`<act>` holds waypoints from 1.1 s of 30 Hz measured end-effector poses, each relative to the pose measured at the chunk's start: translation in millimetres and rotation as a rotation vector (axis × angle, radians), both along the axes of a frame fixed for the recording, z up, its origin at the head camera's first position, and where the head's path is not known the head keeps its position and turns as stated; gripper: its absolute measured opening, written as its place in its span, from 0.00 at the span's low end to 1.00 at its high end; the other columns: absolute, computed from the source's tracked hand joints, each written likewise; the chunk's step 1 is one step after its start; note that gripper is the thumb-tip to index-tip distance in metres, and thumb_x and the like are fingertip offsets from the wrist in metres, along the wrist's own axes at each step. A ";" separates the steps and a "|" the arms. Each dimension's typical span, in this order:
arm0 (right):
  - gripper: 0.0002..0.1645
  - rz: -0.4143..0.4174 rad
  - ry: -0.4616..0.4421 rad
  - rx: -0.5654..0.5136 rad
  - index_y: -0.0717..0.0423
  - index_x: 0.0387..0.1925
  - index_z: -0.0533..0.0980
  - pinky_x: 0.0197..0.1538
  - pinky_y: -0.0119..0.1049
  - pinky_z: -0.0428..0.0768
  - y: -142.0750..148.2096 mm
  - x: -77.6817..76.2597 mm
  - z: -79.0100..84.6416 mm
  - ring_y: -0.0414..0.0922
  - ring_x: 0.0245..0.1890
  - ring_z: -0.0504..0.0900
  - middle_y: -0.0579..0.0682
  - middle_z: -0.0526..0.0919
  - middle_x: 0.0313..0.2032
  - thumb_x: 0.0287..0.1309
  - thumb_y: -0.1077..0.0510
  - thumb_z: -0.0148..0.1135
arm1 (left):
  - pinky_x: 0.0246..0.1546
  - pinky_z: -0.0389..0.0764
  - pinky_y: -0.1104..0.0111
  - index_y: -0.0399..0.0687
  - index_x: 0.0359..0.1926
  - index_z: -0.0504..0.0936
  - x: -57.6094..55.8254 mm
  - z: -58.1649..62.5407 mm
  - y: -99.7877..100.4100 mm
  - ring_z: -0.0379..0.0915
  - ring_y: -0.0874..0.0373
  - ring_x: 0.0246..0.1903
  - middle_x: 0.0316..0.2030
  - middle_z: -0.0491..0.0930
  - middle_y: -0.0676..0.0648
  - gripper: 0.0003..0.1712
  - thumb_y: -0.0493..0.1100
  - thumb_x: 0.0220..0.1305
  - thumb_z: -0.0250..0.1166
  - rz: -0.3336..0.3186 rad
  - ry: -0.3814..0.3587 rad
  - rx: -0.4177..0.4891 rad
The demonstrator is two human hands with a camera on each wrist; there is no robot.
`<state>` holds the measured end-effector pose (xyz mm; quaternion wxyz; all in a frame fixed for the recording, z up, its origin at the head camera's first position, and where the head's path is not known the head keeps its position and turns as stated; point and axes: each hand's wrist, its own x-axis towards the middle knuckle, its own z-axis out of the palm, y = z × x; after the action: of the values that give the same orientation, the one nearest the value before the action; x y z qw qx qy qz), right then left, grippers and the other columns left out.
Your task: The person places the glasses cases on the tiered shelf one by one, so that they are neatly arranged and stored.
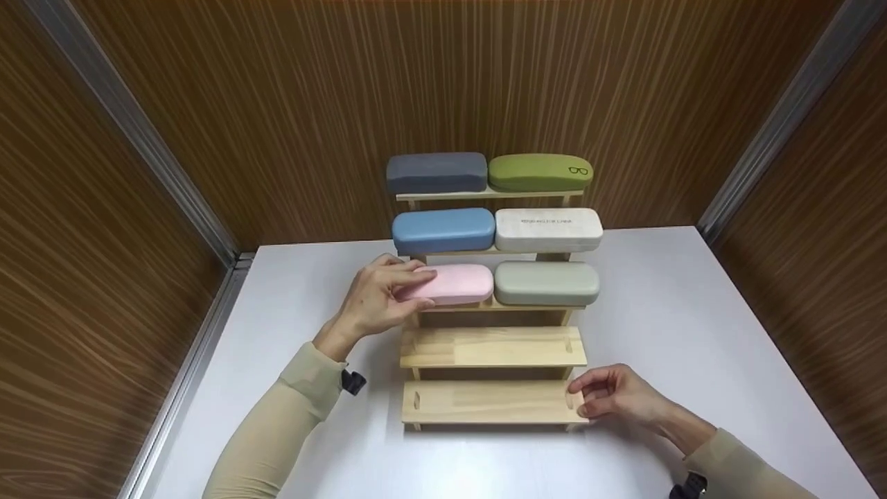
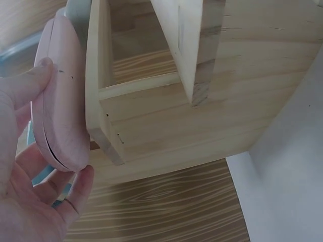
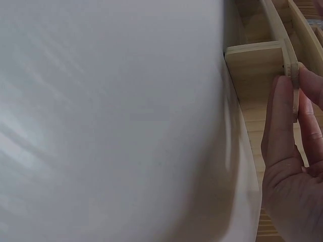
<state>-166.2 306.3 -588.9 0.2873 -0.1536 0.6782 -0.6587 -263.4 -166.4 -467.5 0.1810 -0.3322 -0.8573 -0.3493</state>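
On the left half of the third step of a wooden tiered rack (image 1: 493, 403) lies a pink glasses case (image 1: 459, 283). My left hand (image 1: 380, 294) grips this case at its left end, thumb on the front and fingers over the top and back. In the left wrist view the pink case (image 2: 65, 96) lies against the step's edge, its lid closed. My right hand (image 1: 620, 398) pinches the right end of the lowest step, seen close up in the right wrist view with the hand (image 3: 292, 151) around the board's end. Beside the pink case sits a grey-green glasses case (image 1: 546, 283).
Higher up stand a blue case (image 1: 443, 230) and a white case (image 1: 549, 230), then a dark grey case (image 1: 436, 172) and a green case (image 1: 539, 172) on top. The rack stands on a white table (image 1: 312, 277) between wood-patterned walls (image 1: 485, 83).
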 end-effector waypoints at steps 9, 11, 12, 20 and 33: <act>0.27 0.012 0.036 0.003 0.86 0.57 0.78 0.38 0.22 0.89 0.4 -4.2 -8.2 0.27 0.31 0.83 0.35 0.89 0.33 0.58 0.75 0.75 | 0.41 0.83 0.56 0.55 0.59 0.95 -2.4 -12.1 -1.7 0.83 0.46 0.45 0.59 0.94 0.44 0.26 0.53 0.61 0.86 0.026 -0.041 -0.004; 0.28 0.013 0.034 0.011 0.87 0.57 0.77 0.39 0.22 0.89 -0.5 -4.7 -8.4 0.27 0.32 0.84 0.35 0.90 0.34 0.58 0.75 0.75 | 0.41 0.83 0.57 0.55 0.59 0.95 -2.9 -13.3 -2.0 0.83 0.46 0.45 0.59 0.94 0.45 0.25 0.53 0.61 0.86 0.030 -0.044 -0.008; 0.28 0.014 0.033 0.014 0.87 0.57 0.76 0.39 0.23 0.89 -0.7 -5.1 -8.4 0.27 0.32 0.85 0.36 0.90 0.35 0.58 0.74 0.75 | 0.41 0.83 0.57 0.55 0.59 0.95 -2.7 -13.3 -2.0 0.83 0.46 0.45 0.59 0.94 0.46 0.25 0.53 0.61 0.86 0.033 -0.043 -0.010; 0.30 0.013 0.007 0.012 0.88 0.58 0.74 0.41 0.26 0.92 -2.4 -9.1 -5.8 0.31 0.34 0.89 0.38 0.90 0.34 0.59 0.74 0.75 | 0.47 0.86 0.51 0.54 0.58 0.96 -4.7 -10.4 -0.1 0.85 0.43 0.49 0.60 0.93 0.42 0.25 0.52 0.60 0.87 0.045 -0.030 -0.009; 0.26 0.056 0.029 0.019 0.87 0.58 0.76 0.42 0.26 0.92 0.5 -8.7 2.9 0.30 0.36 0.89 0.38 0.93 0.38 0.63 0.74 0.73 | 0.58 0.89 0.47 0.48 0.59 0.95 -0.6 -13.6 -1.7 0.86 0.43 0.56 0.61 0.93 0.42 0.27 0.50 0.60 0.87 0.066 0.000 0.004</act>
<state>-174.9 306.9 -586.0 0.2974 -0.1795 0.6841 -0.6414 -264.0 -168.1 -481.1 0.1931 -0.3037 -0.8670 -0.3448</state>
